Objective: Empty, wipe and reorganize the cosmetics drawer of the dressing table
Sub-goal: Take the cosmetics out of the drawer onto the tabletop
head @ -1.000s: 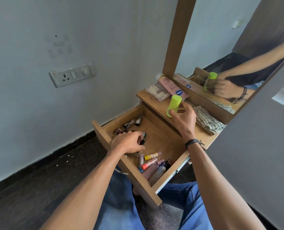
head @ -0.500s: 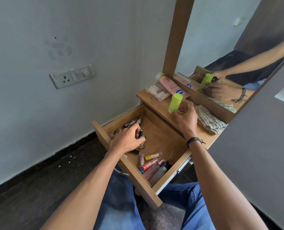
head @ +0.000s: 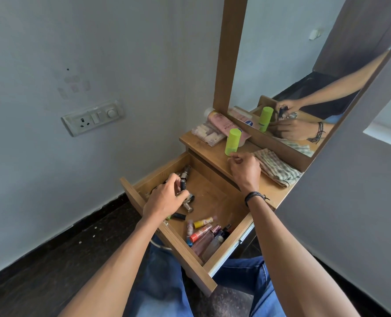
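- Inside drawer (head: 212,197), 10 o'clock end: left hand (head: 167,200) grips dark tube (head: 183,183) and small items (head: 188,206), mostly hidden under fingers (head: 170,180).
- Right hand (head: 244,167) curled beside green bottle (head: 232,141) on counter (head: 270,191); grasp unclear.

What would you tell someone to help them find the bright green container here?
Find the tall wood-framed mirror; a narrow wooden shelf runs along its foot, above the open drawer. Near the shelf's front edge, just past the right hand, stands a lime-green bottle, between a pink lotion bottle lying flat and a checked cloth. It alone stands upright there.
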